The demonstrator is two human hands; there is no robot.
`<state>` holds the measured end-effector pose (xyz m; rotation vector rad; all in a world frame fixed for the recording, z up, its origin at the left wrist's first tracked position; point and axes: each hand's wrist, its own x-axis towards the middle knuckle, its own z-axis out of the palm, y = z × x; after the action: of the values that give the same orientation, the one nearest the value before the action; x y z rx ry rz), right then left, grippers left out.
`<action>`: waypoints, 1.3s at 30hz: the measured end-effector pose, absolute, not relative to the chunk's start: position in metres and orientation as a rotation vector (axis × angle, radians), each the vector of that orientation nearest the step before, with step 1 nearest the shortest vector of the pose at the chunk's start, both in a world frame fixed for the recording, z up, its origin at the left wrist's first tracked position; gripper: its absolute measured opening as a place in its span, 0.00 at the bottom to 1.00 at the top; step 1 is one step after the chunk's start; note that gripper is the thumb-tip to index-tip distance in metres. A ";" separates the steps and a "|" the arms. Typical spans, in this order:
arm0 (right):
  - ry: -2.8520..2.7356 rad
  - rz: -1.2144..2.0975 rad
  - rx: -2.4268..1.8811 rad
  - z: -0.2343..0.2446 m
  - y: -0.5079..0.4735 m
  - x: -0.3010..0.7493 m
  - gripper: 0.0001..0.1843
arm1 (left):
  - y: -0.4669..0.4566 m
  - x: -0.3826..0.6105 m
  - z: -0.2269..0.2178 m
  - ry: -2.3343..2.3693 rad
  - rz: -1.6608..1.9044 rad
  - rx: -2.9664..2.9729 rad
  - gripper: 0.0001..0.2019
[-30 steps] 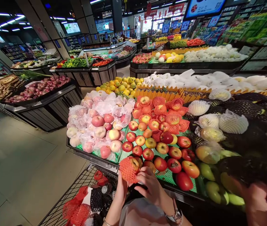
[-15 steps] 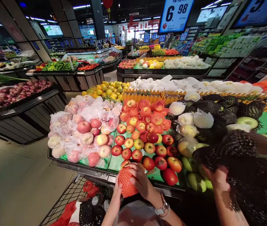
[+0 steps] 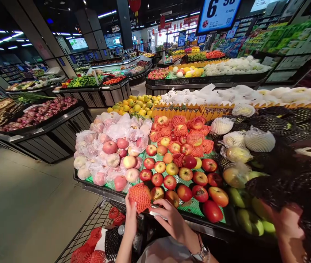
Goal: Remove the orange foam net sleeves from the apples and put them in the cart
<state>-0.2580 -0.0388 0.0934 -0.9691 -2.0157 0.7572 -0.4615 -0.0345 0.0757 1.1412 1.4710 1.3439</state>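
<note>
My left hand (image 3: 130, 214) pinches an orange-red foam net (image 3: 140, 196) at the front edge of the fruit display (image 3: 108, 191). The net looks slack, and a bare apple (image 3: 157, 192) lies right beside it on the green mat. My right hand (image 3: 170, 215) is just right of the net, over the display's metal rim. Its fingers are stretched out to the left and hold nothing. A watch shows on that wrist. Several bare red and yellow apples (image 3: 184, 175) fill the mat behind both hands.
A wire shopping cart (image 3: 89, 226) below my hands holds red and black foam nets (image 3: 108, 233). Bagged apples (image 3: 111, 146) lie at the left, netted apples (image 3: 188, 137) farther back. Another person's hand (image 3: 288, 219) reaches among black-netted fruit and green apples (image 3: 250, 219) at the right. Open floor lies at the left.
The net came off the apple, which now lies bare on the mat. My right hand dropped from the fruit to the display's rim. The view swung left and right again.
</note>
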 end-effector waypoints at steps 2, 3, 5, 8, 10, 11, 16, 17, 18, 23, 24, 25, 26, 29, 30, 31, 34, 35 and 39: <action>-1.994 0.785 -0.935 0.095 -0.042 -0.262 0.16 | -0.028 -0.468 0.087 1.551 1.334 1.271 0.39; -1.982 0.787 -0.927 0.096 -0.043 -0.263 0.16 | -0.024 -0.470 0.092 1.581 1.308 1.344 0.38; -1.979 0.769 -0.925 0.100 -0.043 -0.260 0.15 | -0.016 -0.473 0.097 1.627 1.230 1.497 0.35; -2.040 0.719 -0.905 0.110 -0.039 -0.250 0.16 | -0.005 -0.476 0.104 1.718 1.061 1.740 0.33; -2.074 0.683 -0.878 0.115 -0.036 -0.243 0.17 | 0.001 -0.476 0.107 1.780 0.908 1.890 0.32; -2.073 0.666 -0.873 0.117 -0.035 -0.240 0.18 | 0.003 -0.476 0.107 1.811 0.835 1.962 0.32; -2.072 0.640 -0.907 0.118 -0.037 -0.232 0.19 | 0.015 -0.474 0.097 1.887 0.582 2.376 0.32; -2.084 0.646 -0.922 0.118 -0.038 -0.232 0.19 | 0.017 -0.473 0.094 1.892 0.567 2.444 0.32; -2.078 0.645 -0.949 0.118 -0.039 -0.232 0.19 | 0.018 -0.472 0.091 1.907 0.558 2.493 0.32; -2.041 0.662 -0.966 0.105 -0.041 -0.238 0.15 | 0.015 -0.460 0.096 2.036 0.459 2.429 0.34; -2.023 0.655 -0.948 0.100 -0.041 -0.240 0.15 | 0.012 -0.460 0.102 2.010 0.445 2.378 0.35; -2.002 0.639 -0.920 0.094 -0.041 -0.242 0.14 | 0.009 -0.462 0.109 1.940 0.451 2.331 0.36; -1.981 0.627 -0.889 0.088 -0.041 -0.243 0.13 | 0.005 -0.467 0.116 1.836 0.479 2.287 0.35; -1.918 0.632 -0.819 0.074 -0.040 -0.245 0.13 | -0.011 -0.500 0.127 1.633 0.720 2.099 0.31; -1.902 0.647 -0.809 0.070 -0.039 -0.245 0.13 | -0.020 -0.517 0.124 1.673 0.827 2.012 0.30; -1.891 0.662 -0.805 0.067 -0.038 -0.244 0.13 | -0.030 -0.535 0.116 1.762 0.930 1.910 0.29; -1.850 0.671 -0.802 0.062 -0.035 -0.243 0.11 | -0.068 -0.589 0.067 2.097 1.109 1.522 0.27; -1.840 0.669 -0.802 0.061 -0.034 -0.243 0.11 | -0.082 -0.603 0.045 2.194 1.113 1.372 0.26; -1.857 0.683 -0.727 0.062 -0.034 -0.252 0.10 | -0.132 -0.618 -0.035 2.427 0.997 0.974 0.18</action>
<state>-0.2520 -0.0338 0.0624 -0.7269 -1.8567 0.6827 -0.6178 -0.1321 -0.0347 0.9736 2.4267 0.9972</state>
